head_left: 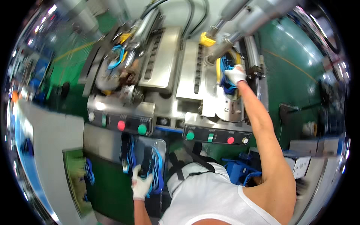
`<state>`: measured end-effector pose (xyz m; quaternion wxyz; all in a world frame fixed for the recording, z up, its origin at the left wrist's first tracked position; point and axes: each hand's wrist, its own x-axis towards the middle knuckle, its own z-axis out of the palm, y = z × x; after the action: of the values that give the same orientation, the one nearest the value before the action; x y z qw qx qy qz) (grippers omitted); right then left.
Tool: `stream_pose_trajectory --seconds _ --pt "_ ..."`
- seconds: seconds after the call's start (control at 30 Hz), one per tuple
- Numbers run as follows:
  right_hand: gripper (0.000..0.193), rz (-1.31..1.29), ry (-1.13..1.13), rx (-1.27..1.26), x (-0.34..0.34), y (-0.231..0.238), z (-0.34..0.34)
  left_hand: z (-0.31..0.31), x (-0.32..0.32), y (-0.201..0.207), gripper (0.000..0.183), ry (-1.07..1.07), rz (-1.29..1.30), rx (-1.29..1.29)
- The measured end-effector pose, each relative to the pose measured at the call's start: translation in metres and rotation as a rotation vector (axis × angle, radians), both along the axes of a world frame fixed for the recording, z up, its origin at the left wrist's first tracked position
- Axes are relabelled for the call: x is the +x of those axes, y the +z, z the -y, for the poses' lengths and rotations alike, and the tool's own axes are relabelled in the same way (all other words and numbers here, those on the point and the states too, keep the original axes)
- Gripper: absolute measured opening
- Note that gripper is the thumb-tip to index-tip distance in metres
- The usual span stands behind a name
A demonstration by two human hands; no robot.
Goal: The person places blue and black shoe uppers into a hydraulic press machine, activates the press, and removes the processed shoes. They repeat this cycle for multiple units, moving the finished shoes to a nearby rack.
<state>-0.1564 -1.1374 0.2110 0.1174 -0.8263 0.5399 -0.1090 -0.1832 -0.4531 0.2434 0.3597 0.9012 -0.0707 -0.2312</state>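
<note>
White gloves cover both of my hands. At lower left, my left hand (141, 184) pinches the near end of a black and blue shoe upper (155, 167) lying on a metal tray. Another shoe upper (128, 152) lies just left of it. My right arm reaches far forward to the machine's right station. There my right hand (236, 74) has its fingers closed on a blue shoe upper (227, 85) set under the metal rods; motion blur softens the fingers. A yellow clamp block (207, 39) sits to the upper left of that hand.
The machine's left station (118, 69) holds light blue and yellow parts. Along the front run button panels (217, 135) with green and red buttons. A grey-white cabinet (50, 138) stands at left, with more shoe uppers (89, 171) near it. Blue bins (242, 169) are at lower right.
</note>
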Motion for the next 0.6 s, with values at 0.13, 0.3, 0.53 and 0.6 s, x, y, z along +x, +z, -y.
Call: stream_pose_trajectory --seconds 0.13,0.3,0.53,0.6 --pt "0.053 0.172 0.126 0.19 -0.031 0.011 0.029 0.024 0.03 -0.073 0.078 0.028 0.077 0.011" --pt "0.085 0.438 0.415 -0.239 -0.043 0.067 -0.119 0.019 0.021 -0.162 0.072 0.021 0.351 0.013" --pt "0.099 -0.263 0.915 0.068 -0.108 -0.063 -0.357 0.016 0.028 -0.129 0.078 -0.061 0.179 -0.004" --pt "0.104 -0.517 0.948 -0.126 -0.1 -0.056 -0.373 -0.005 0.036 -0.12 0.08 -0.16 0.113 -0.058"
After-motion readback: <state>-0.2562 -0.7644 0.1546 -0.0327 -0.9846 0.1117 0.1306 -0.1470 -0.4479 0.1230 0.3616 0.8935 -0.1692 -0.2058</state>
